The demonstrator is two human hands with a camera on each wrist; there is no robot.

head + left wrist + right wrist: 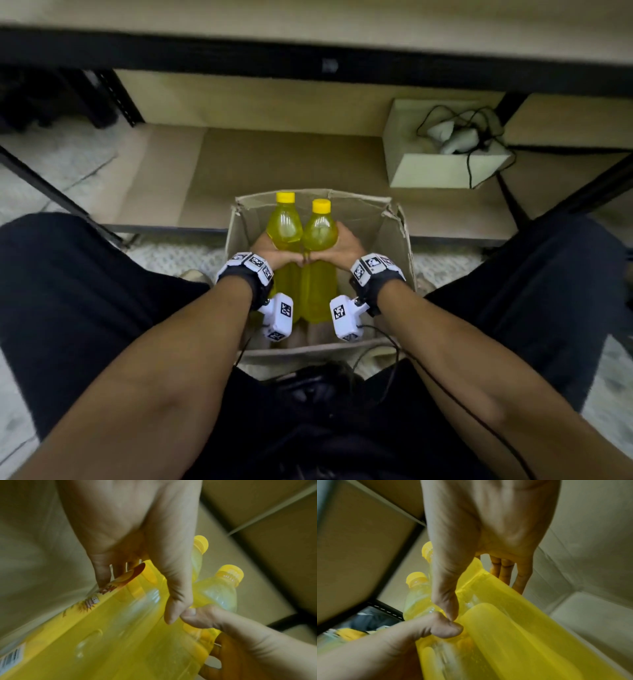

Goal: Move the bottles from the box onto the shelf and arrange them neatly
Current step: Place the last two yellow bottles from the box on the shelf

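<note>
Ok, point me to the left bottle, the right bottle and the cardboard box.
left bottle (285,224): head view, on its clear shoulder below the yellow cap.
right bottle (320,233): head view, on its shoulder below the cap.
cardboard box (394,240): head view, on its right inside wall.

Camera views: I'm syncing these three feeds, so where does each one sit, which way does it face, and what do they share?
Head: on the head, facing down and forward at the box and shelf; both forearms and legs show.
Left wrist: on the left wrist, looking along the left hand gripping the left bottle.
Right wrist: on the right wrist, looking along the right hand gripping the right bottle.
Shared: both wrist views show both yellow-capped bottles and the touching thumbs.
</note>
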